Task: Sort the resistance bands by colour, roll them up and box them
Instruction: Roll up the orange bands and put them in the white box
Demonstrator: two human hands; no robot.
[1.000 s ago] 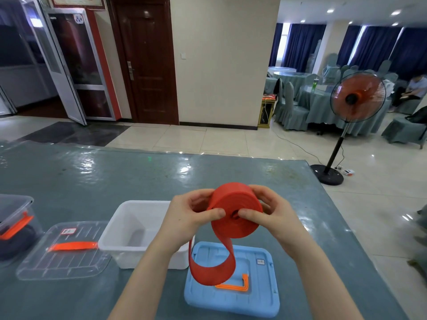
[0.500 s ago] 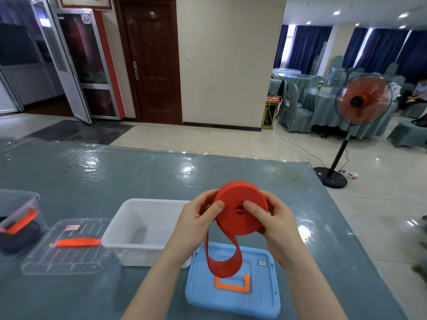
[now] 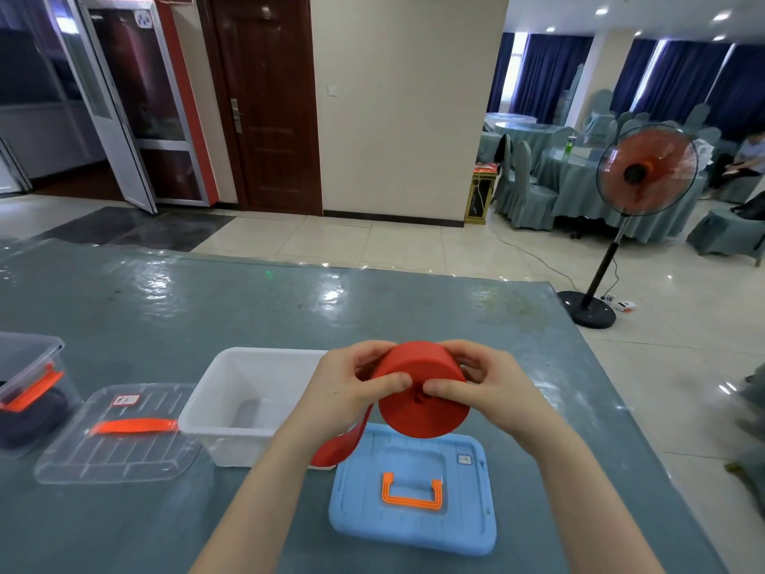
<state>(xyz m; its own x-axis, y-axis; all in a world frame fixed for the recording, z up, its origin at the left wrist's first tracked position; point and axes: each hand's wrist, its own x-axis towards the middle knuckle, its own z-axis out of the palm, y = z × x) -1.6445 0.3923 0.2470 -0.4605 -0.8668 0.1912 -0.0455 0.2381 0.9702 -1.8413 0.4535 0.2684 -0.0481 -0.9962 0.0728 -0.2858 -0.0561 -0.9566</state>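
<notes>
Both hands hold a red band [image 3: 422, 401] rolled into a thick coil, lifted above the table [image 3: 248, 308] in front of the person. The left hand [image 3: 352, 389] grips the coil from its left side, thumb lying across the near flat face and fingers curled over the top edge. The right hand [image 3: 486, 389] grips it from the right, thumb pressed near the centre of the same face, fingers wrapped behind the rim. The 2 thumbs nearly meet at the middle of the coil. A short loose tail of the band hangs from the lower left of the roll and drops behind the left wrist, ending near the corner of the white box [image 3: 248, 403].

That white box sits open on the table just left of the hands; nothing can be made out inside it. Directly below the coil lies a blue lid [image 3: 414, 507] with an orange handle, flat on the table and just beside the white box. Further left lies a clear lid [image 3: 116, 445] with an orange handle, and at the left edge stands a clear box [image 3: 29, 391] with an orange clasp and something dark inside.

Beyond the table, a standing fan [image 3: 645, 171] with red blades is on the tiled floor to the right.
</notes>
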